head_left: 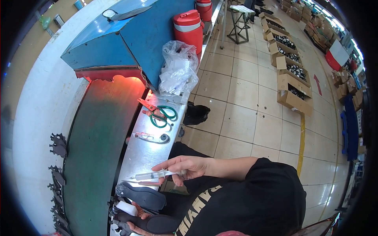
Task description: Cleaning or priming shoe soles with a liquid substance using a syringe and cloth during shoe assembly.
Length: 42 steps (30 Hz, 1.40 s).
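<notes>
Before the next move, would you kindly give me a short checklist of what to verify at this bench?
1. Syringe held: ok, in the right hand.
2. Syringe's fill level: cannot tell, too small to read.
3. Left hand free: not ok, it is at a dark, sole-shaped piece.
4. Left hand's grip firm: cannot tell, partly hidden.
5. Scissors away from both hands: ok, lying on the metal ledge beyond the syringe.
6. Space beside the syringe clear: not ok, a slim tool shows close by it.
</notes>
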Each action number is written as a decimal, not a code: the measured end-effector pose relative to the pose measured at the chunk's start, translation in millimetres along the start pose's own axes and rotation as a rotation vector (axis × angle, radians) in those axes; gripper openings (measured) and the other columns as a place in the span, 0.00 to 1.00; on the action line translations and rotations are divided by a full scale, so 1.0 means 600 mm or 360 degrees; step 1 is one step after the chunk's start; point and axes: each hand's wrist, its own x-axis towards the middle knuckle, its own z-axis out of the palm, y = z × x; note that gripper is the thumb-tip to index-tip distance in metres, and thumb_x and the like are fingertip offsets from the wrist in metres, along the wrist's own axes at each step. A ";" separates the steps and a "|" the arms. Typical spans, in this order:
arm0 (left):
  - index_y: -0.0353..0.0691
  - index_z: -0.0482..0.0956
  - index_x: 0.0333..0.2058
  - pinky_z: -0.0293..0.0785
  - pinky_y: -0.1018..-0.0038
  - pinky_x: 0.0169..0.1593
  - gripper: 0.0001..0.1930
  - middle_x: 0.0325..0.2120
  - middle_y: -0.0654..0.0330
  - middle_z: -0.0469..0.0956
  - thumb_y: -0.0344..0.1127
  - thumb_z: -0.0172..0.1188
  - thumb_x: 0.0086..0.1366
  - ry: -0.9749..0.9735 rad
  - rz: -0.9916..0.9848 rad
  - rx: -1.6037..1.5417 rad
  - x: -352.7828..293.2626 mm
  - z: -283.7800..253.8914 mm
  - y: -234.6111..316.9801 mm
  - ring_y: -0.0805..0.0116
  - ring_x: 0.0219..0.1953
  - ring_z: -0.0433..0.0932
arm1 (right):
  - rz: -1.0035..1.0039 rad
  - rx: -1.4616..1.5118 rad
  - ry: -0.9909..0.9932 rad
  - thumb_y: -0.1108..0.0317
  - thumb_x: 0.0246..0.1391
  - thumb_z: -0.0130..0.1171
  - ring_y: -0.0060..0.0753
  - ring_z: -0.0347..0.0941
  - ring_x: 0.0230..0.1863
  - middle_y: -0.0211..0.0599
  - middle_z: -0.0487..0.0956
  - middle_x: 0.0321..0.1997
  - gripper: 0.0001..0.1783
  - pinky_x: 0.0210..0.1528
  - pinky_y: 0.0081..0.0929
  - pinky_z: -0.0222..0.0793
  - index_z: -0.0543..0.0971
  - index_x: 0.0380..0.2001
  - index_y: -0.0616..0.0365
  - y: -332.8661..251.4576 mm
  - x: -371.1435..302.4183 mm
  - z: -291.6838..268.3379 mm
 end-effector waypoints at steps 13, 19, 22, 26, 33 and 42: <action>0.34 0.75 0.47 0.69 0.76 0.30 0.19 0.38 0.56 0.78 0.19 0.61 0.55 0.0064 0.0621 0.1566 0.002 -0.022 0.018 0.73 0.28 0.69 | -0.0154 -0.0255 -0.0193 0.48 0.66 0.40 0.20 0.73 0.24 0.44 0.76 0.42 0.31 0.29 0.14 0.68 0.70 0.56 0.66 -0.019 -0.002 -0.001; 0.30 0.78 0.41 0.67 0.80 0.30 0.15 0.30 0.62 0.75 0.18 0.66 0.53 -0.0121 0.0586 0.2237 0.004 -0.043 0.032 0.74 0.27 0.71 | -0.0145 -0.0441 -0.0285 0.46 0.66 0.41 0.19 0.73 0.23 0.45 0.79 0.41 0.33 0.29 0.13 0.68 0.73 0.52 0.69 -0.024 -0.007 0.017; 0.32 0.75 0.48 0.69 0.77 0.29 0.21 0.35 0.59 0.76 0.26 0.66 0.55 -0.0376 0.0593 0.2521 0.005 -0.022 0.033 0.71 0.28 0.73 | -0.0094 -0.0577 -0.0299 0.45 0.65 0.42 0.19 0.72 0.23 0.44 0.80 0.40 0.33 0.29 0.13 0.68 0.75 0.51 0.68 -0.029 0.000 0.030; 0.32 0.78 0.34 0.71 0.77 0.43 0.14 0.40 0.57 0.72 0.23 0.65 0.46 -0.0288 0.0413 0.2650 0.005 -0.006 0.047 0.64 0.43 0.76 | 0.0017 -0.0822 -0.0262 0.44 0.64 0.45 0.18 0.73 0.27 0.42 0.81 0.39 0.32 0.29 0.14 0.68 0.77 0.49 0.66 -0.043 0.019 0.054; 0.38 0.82 0.36 0.69 0.79 0.35 0.14 0.33 0.61 0.73 0.27 0.69 0.47 -0.0314 0.0449 0.2654 0.042 0.004 0.033 0.70 0.33 0.76 | -0.0132 -0.1482 -0.0232 0.45 0.65 0.40 0.17 0.71 0.26 0.41 0.81 0.38 0.33 0.30 0.15 0.67 0.79 0.45 0.68 -0.067 0.035 0.104; 0.37 0.83 0.34 0.71 0.79 0.36 0.12 0.37 0.60 0.77 0.25 0.67 0.47 -0.0213 0.0473 0.2575 0.001 -0.012 0.059 0.71 0.36 0.77 | 0.0178 -0.1550 -0.0317 0.41 0.66 0.33 0.25 0.74 0.33 0.47 0.79 0.39 0.39 0.29 0.17 0.67 0.78 0.43 0.72 -0.033 0.065 0.124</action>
